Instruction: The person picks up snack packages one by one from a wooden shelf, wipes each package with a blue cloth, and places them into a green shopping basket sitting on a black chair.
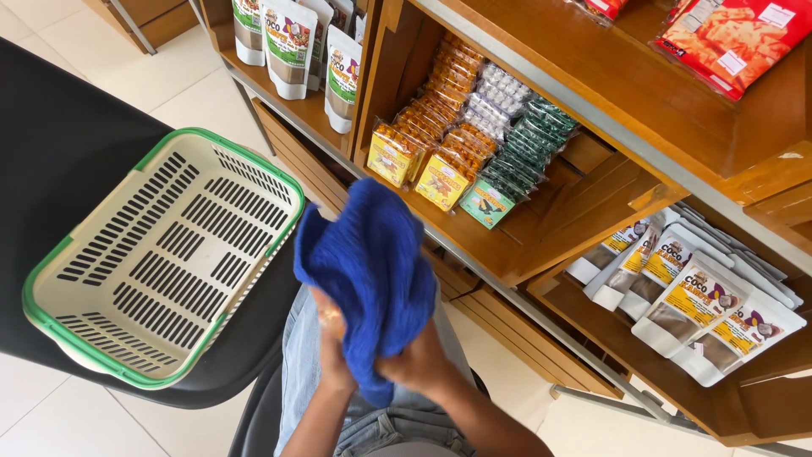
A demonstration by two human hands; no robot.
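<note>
A blue cloth hangs bunched in front of me, gripped from below by both hands. My left hand pinches its lower left side; part of the hand is hidden behind the fabric. My right hand closes on the cloth's lower right edge. The cloth sits just before the front edge of a wooden shelf that carries rows of small yellow, clear and green snack packets.
An empty cream plastic basket with a green rim rests tilted on a black chair at left. White standing pouches fill a lower right shelf, more pouches stand at top. Red packets lie top right. Tiled floor lies below.
</note>
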